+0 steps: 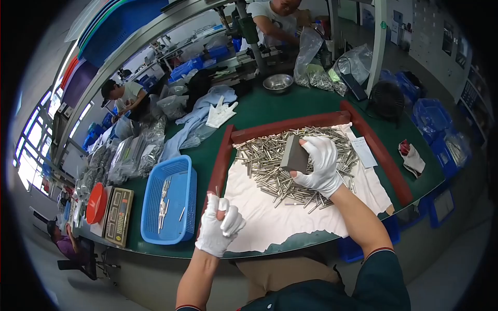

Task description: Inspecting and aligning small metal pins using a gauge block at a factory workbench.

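Head view shows the left hand (219, 225) in a white glove, closed in a fist around a thin metal pin (217, 191) whose tip pokes up just above the knuckles. Up and to its right, the right hand (322, 161), also gloved, is clamped on a grey block (294, 154) (probably an abrasive or polishing block, though its surface is too small to tell), with fingers wrapped over its far side. Just beyond and beneath that hand lies a heap of metal pins (270, 160) on a white cloth (270, 217), inside a red-brown frame (222, 160). To the left of the fist sits a blue basket (150, 207) with a few pins in it.

Doing this well likely means keeping the fist firm so the pin does not spin or slip, leaving enough tip exposed for the block to meet it, and bringing the block flat rather than on a corner. The two hands are well apart, so they would need to meet over the cloth, where a dropped pin stays caught.
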The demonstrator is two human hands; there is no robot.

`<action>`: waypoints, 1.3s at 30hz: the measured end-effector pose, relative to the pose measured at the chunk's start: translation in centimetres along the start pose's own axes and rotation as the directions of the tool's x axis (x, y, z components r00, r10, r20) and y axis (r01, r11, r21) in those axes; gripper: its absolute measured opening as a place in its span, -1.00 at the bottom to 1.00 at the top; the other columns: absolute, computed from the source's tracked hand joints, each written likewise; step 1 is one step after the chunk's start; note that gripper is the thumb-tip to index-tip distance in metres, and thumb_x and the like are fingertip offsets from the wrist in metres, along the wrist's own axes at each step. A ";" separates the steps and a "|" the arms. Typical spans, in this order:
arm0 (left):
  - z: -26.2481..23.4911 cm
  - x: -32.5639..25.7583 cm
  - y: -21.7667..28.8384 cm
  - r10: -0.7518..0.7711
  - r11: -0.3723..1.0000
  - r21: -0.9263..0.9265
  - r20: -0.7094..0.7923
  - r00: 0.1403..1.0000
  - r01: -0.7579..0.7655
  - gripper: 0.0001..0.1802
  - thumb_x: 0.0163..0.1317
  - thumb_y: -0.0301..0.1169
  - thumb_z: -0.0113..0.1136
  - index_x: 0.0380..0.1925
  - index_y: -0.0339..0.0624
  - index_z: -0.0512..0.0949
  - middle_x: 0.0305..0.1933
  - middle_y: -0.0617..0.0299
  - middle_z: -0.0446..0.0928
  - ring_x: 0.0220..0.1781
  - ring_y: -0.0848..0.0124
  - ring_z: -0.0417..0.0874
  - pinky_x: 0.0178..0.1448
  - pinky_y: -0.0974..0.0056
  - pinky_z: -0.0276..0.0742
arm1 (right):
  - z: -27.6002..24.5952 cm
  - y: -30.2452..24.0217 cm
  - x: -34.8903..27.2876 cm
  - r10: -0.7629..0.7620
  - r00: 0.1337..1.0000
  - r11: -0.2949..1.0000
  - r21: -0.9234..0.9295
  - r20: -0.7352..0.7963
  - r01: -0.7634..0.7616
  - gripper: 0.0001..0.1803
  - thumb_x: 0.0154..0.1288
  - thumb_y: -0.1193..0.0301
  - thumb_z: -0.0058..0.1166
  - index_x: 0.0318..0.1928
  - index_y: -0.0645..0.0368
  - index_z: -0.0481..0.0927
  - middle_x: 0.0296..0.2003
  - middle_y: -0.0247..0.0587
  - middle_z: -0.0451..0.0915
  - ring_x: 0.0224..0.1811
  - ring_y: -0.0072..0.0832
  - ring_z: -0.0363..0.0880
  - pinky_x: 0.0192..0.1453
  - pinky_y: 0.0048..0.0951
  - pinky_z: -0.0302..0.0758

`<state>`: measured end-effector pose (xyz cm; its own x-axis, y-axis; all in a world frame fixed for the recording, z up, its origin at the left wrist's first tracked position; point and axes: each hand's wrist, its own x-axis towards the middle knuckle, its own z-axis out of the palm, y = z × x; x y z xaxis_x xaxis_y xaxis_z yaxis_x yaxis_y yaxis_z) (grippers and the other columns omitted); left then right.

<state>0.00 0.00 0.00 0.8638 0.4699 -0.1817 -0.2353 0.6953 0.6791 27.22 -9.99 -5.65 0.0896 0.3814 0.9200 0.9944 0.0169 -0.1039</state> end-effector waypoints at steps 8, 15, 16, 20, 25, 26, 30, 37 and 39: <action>-2.7 -3.8 7.5 0.136 0.982 -0.097 -0.230 0.964 -0.162 -0.50 0.51 -0.08 -0.33 -0.51 -0.09 0.42 -0.78 0.42 0.09 -0.79 0.57 0.05 -0.63 0.44 0.01 | -0.4 0.4 -0.4 0.016 1.000 1.000 0.004 -0.017 -0.016 -0.33 0.05 -0.08 0.18 -0.04 0.22 0.43 -0.13 -0.08 0.48 -0.14 -0.14 0.44 -0.03 -0.14 0.36; -9.7 -3.1 14.7 0.511 0.831 0.508 -0.535 0.673 -0.227 -0.45 0.43 0.09 -0.21 -0.67 0.05 0.27 -0.83 0.36 0.09 -0.81 0.52 0.01 -0.67 0.38 -0.07 | 0.1 0.2 -0.6 0.018 0.999 0.999 0.041 -0.048 -0.016 -0.30 0.02 -0.10 0.18 -0.03 0.23 0.45 -0.13 -0.09 0.47 -0.12 -0.13 0.44 0.01 -0.12 0.35; -10.5 -3.2 15.2 0.519 0.812 0.562 -0.573 0.634 -0.157 -0.45 0.41 0.13 -0.18 -0.68 0.06 0.24 -0.83 0.36 0.08 -0.81 0.51 0.01 -0.66 0.37 -0.08 | 0.0 0.1 -0.5 0.018 0.999 0.999 0.031 -0.046 -0.017 -0.30 0.02 -0.10 0.18 -0.03 0.23 0.45 -0.12 -0.08 0.47 -0.11 -0.13 0.44 0.01 -0.12 0.35; -12.9 -3.4 15.3 0.505 0.817 0.577 -0.696 0.511 -0.022 -0.46 0.35 0.19 -0.10 -0.65 0.09 0.24 -0.80 0.36 0.18 -0.81 0.51 0.09 -0.67 0.39 -0.03 | 0.0 0.1 -0.4 -0.016 0.996 1.000 0.025 -0.091 0.018 -0.26 -0.03 -0.15 0.17 -0.06 0.25 0.48 -0.17 -0.11 0.46 -0.16 -0.17 0.43 -0.05 -0.13 0.36; -16.2 -2.9 15.6 0.632 0.453 0.827 -0.561 0.535 0.333 -0.58 0.41 -0.07 -0.16 -0.59 -0.01 0.34 -0.75 0.30 0.32 -0.82 0.46 0.25 -0.71 0.34 0.14 | 0.0 0.0 -0.5 -0.009 0.996 0.999 0.032 -0.094 0.013 -0.27 -0.04 -0.12 0.20 -0.08 0.27 0.49 -0.17 -0.12 0.48 -0.17 -0.17 0.44 -0.05 -0.13 0.37; -16.5 -2.7 15.3 0.652 0.267 0.884 -0.459 0.603 0.384 -0.58 0.41 -0.09 -0.17 -0.57 -0.06 0.36 -0.75 0.28 0.33 -0.82 0.44 0.28 -0.71 0.32 0.17 | -0.1 0.1 -0.5 -0.004 0.996 0.999 0.032 -0.090 0.007 -0.28 -0.04 -0.12 0.20 -0.08 0.27 0.50 -0.17 -0.12 0.48 -0.17 -0.17 0.44 -0.05 -0.12 0.37; -18.3 -3.0 15.9 0.729 -0.045 0.819 -0.365 0.579 0.572 -0.53 0.23 -0.04 0.14 -0.23 -0.31 0.52 -0.48 0.01 0.58 -0.47 0.16 0.64 -0.33 0.15 0.54 | 0.4 -0.5 -0.2 -0.007 0.996 0.998 0.063 -0.083 0.012 -0.29 -0.04 -0.08 0.23 -0.04 0.24 0.47 -0.17 -0.12 0.48 -0.15 -0.16 0.44 -0.04 -0.14 0.37; -13.6 -2.6 14.7 0.799 -0.555 0.741 0.348 0.490 0.378 -0.26 0.13 -0.24 0.28 0.23 -0.41 0.25 0.16 -0.30 0.36 0.23 -0.13 0.39 0.31 0.09 0.32 | -0.1 0.0 -0.1 0.005 0.996 1.000 0.003 -0.089 -0.005 -0.35 0.03 -0.07 0.18 -0.07 0.22 0.49 -0.22 -0.11 0.50 -0.15 -0.16 0.46 -0.04 -0.15 0.37; -11.0 -2.7 12.8 0.727 -0.673 0.710 0.582 0.364 0.208 -0.36 0.14 -0.44 0.23 0.21 -0.38 0.26 0.15 -0.21 0.38 0.21 -0.10 0.42 0.30 0.09 0.34 | -0.1 0.5 -0.4 0.019 0.996 1.000 -0.023 -0.086 -0.021 -0.35 0.04 -0.07 0.18 -0.07 0.23 0.49 -0.23 -0.11 0.50 -0.14 -0.16 0.46 -0.04 -0.15 0.36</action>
<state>-10.21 13.61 1.31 0.4027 0.3603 0.8415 0.6546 -0.7559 0.0104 27.65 -10.22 -6.05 0.1127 0.3007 0.9470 0.9934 -0.0125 -0.1143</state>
